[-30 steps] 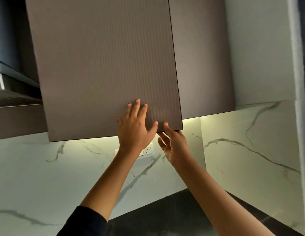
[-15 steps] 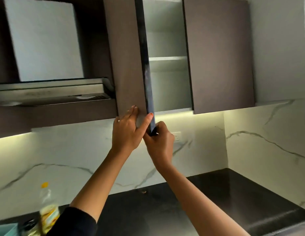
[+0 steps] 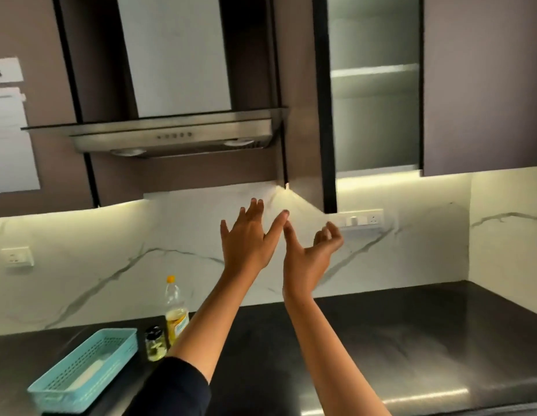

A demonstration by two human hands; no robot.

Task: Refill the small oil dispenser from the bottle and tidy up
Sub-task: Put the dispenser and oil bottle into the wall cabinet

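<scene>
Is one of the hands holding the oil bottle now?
No, the oil bottle stands on the counter; the left hand and the right hand are raised and empty.

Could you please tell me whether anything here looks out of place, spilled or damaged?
Only the wall cabinet door stands out: it is wide open, edge-on above the countertop. The oil bottle and small dispenser stand upright beside the blue basket, and no spill is visible.

A dark, near-black sleeve (image 3: 174,388) ends near the left elbow; forearms, left hand (image 3: 246,240) and right hand (image 3: 309,256) are bare.
</scene>
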